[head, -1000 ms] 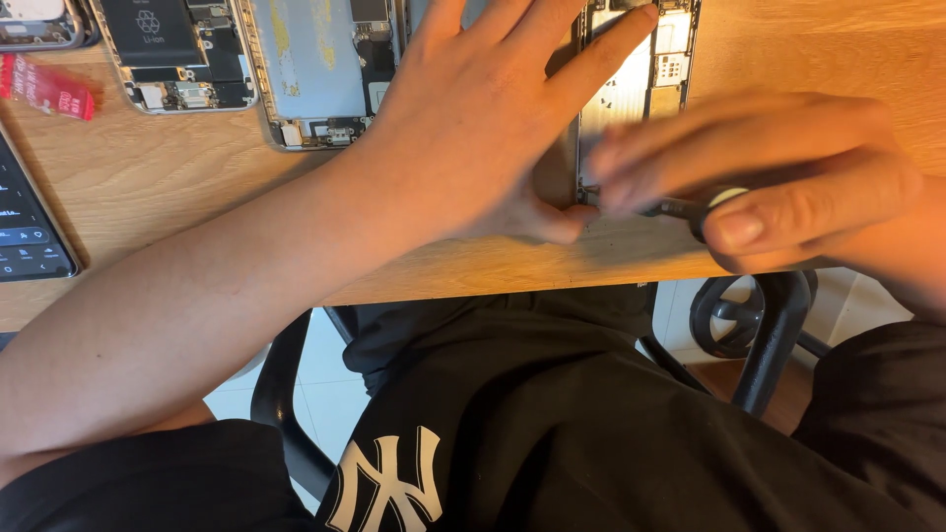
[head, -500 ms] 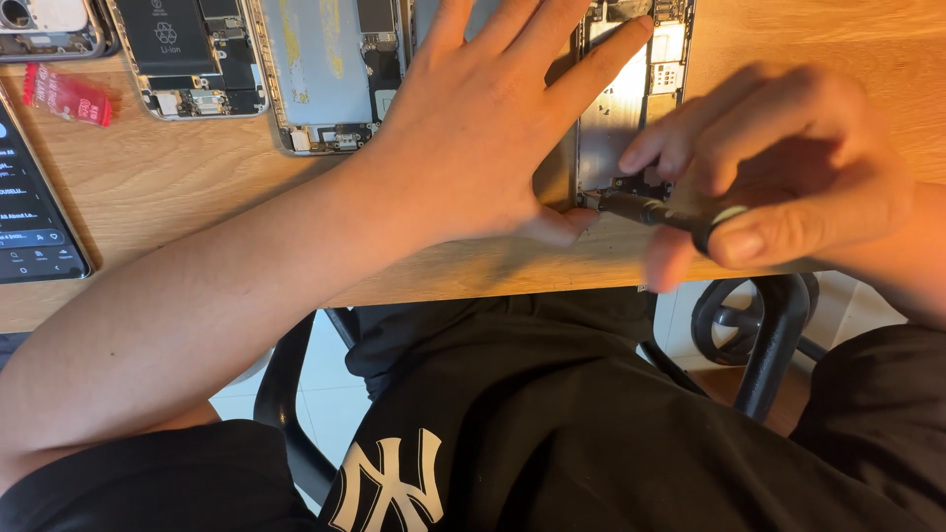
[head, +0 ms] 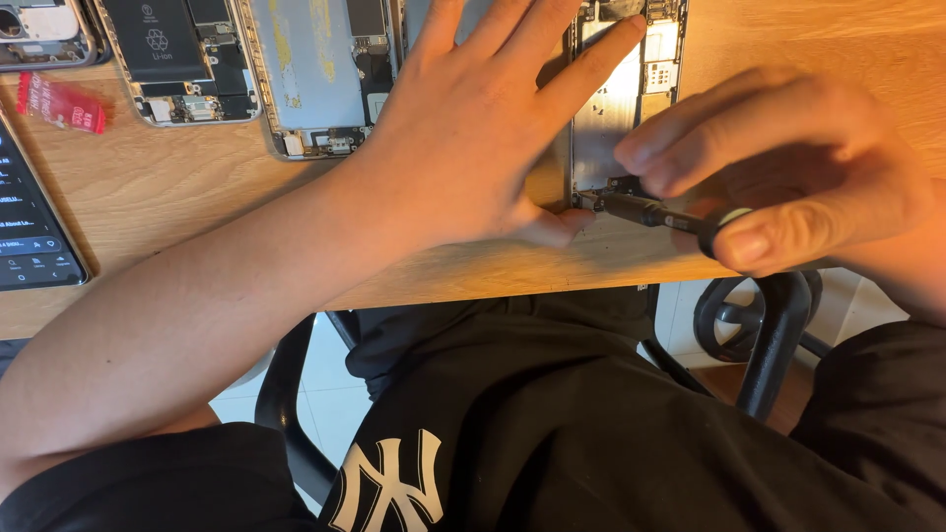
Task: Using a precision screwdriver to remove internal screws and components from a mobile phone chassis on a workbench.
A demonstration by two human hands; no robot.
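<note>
The head view shows the left hand point(head: 483, 128) spread flat on the thin, easily hurt open phone point(head: 631, 94) on the wooden desk point(head: 197, 197), while the right hand point(head: 788, 167) pinches a small black screwdriver point(head: 650, 211), best held by its handle, at the phone's bottom corner.

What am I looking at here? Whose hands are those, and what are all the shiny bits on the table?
The camera sits on a person's head and looks down, so you see that person's own arms and lap. The left hand lies flat on an opened phone and presses it against the wooden table. The right hand holds a small dark screwdriver, whose tip is at the phone's lower end. Further left lie two more opened phones, one showing a black battery, plus a small red packet and a dark device with a lit screen. Below the table you see black clothes and a chair.
</note>
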